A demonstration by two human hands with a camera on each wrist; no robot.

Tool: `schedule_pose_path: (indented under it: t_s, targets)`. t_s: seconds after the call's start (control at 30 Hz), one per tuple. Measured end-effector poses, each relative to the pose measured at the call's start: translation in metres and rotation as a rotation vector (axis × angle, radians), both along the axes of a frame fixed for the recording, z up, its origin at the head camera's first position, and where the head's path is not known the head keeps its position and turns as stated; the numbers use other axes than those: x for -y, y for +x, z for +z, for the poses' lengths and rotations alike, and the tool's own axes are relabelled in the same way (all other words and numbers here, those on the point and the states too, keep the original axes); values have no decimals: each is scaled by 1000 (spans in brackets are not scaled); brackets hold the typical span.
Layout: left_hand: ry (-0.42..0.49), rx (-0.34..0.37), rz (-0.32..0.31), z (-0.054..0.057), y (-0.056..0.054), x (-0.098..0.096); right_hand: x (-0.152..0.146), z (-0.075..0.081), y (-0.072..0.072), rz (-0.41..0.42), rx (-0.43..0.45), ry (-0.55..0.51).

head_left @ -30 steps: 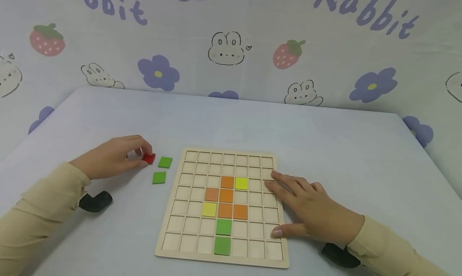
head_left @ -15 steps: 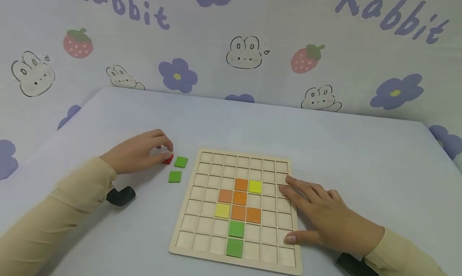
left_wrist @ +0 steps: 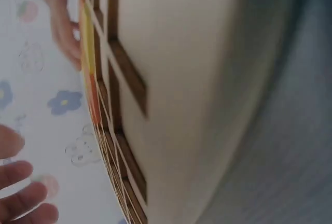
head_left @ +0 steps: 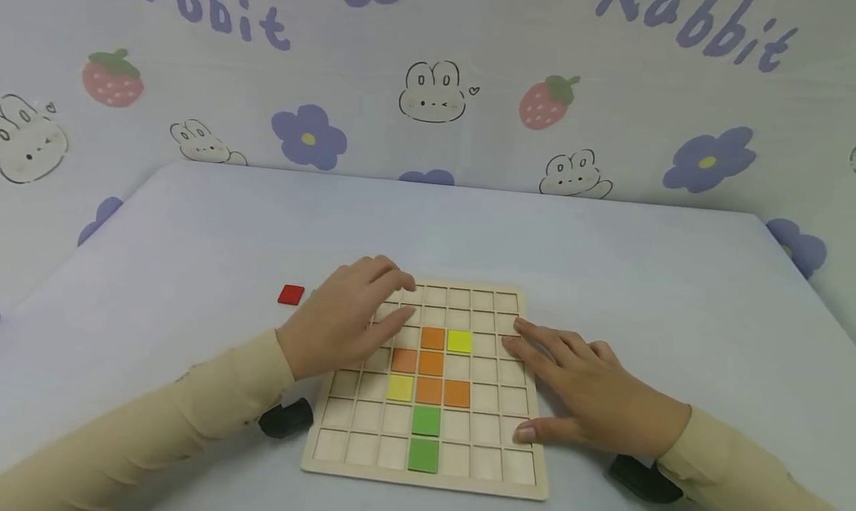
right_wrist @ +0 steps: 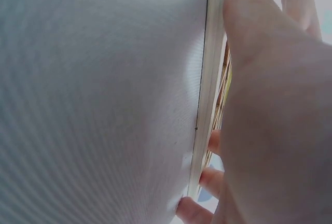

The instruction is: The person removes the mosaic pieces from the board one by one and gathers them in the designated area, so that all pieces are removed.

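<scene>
While the left hand [head_left: 348, 318] is hovering over the upper-left part of the wooden board [head_left: 486, 428], the wall cloth [head_left: 495, 21] behind is showing one readable word, "Rabbit", printed twice, both copies getting clipped at the top. Same cloth is carrying two strawberries [head_left: 545, 104], two whole purple flowers [head_left: 309, 138] plus cut-off ones, and at least four rabbit drawings [head_left: 432, 95]. Board is lying flat on the table [head_left: 501, 236], with a 7 x 7 grid facing up. Visible count on it, nine tiles: five orange tiles [head_left: 431, 363] (one paler), two yellow tiles [head_left: 459, 341], two green tiles [head_left: 426, 421]. Greens are filling the two lowest cells of the middle column. One red tile [head_left: 290, 295] is lying on the table, left of the board, just beyond the left hand. That hand is covering some cells, so anything under it is hidden. Left fingers are bending loosely, thumb standing apart, gripping nothing visible. Right hand [head_left: 595, 392] is spreading its fingers and thumb on the board's right edge. Two black wrist mounts [head_left: 287, 418] are showing, one under each wrist.
</scene>
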State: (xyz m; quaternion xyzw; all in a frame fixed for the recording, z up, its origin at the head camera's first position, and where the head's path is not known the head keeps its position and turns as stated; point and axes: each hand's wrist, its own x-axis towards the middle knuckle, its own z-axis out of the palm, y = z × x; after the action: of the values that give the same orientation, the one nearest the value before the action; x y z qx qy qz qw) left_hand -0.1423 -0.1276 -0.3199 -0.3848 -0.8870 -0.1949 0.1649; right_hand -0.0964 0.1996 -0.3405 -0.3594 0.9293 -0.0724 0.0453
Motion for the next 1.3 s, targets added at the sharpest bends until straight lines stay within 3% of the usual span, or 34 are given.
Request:
schedule_pose_path:
  t_s: [0.23,0.37,0.63,0.97,1.2,1.3]
  targets:
    - [-177,191,-55,2,4,-15,2,-1,-3,-5,29,20]
    - [-241,216,-92,1,6,-23,4,-1,-5,-2,38,32]
    - [-307,197,-166,-2,5,-36,5,0,-5,0,39,39]
    - [-280,203,-201,-3,-2,-35,3,2,-4,-4,34,36]
    - [-360,73,-310,0,-6,-35,1,4,-2,0,41,25]
    - [-372,72,-332,3,-7,-35,-1,4,-2,3,34,22]
